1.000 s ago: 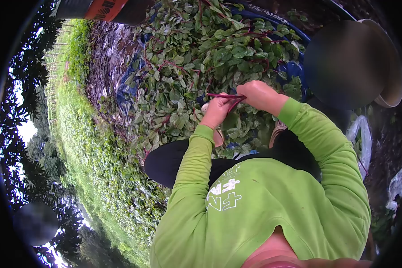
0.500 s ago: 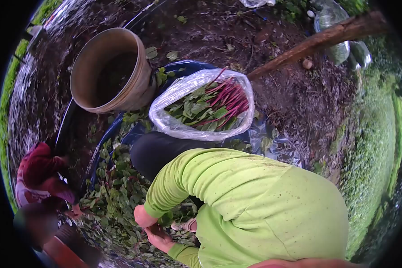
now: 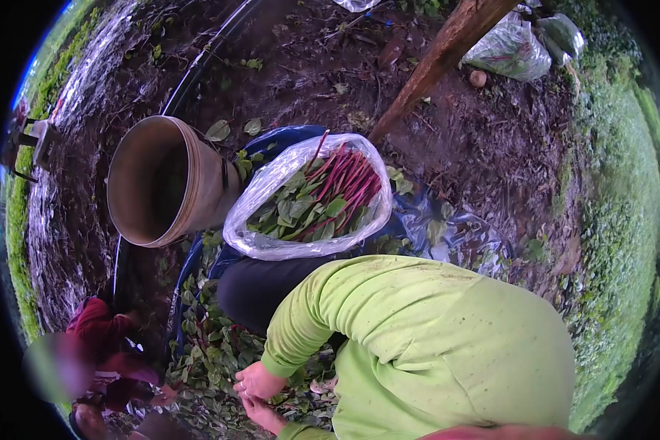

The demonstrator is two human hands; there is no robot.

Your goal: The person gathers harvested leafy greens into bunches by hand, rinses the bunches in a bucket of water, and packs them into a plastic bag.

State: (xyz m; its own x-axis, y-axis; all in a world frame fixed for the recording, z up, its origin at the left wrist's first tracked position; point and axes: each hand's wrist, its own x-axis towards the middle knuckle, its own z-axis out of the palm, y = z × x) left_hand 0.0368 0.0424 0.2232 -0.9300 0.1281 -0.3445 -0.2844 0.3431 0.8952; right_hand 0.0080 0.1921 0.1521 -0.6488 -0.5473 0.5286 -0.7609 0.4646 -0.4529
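Observation:
My right hand (image 3: 261, 380), with a ring on one finger, is close beside my left hand (image 3: 264, 416) at the lower left. Both hands are closed, their fingertips meeting over a pile of green leaves (image 3: 224, 352). What lies between the fingers is too small to make out. Above my bent knee, an open clear plastic bag (image 3: 260, 246) holds leafy greens with dark red stems (image 3: 352, 176), the stem ends pointing up and right.
A tan bucket (image 3: 216, 180) leans open left of the bag. A wooden pole (image 3: 436, 66) slants across the top. Filled plastic bags (image 3: 513, 51) lie at the upper right. Another person in a dark red top (image 3: 99, 330) is at the lower left. Blue sheeting (image 3: 286, 137) lies behind the bag.
The view has swung right from the leaf pile to the bag and bucket. My hands, earlier on red stems, now appear at the lower left, still together.

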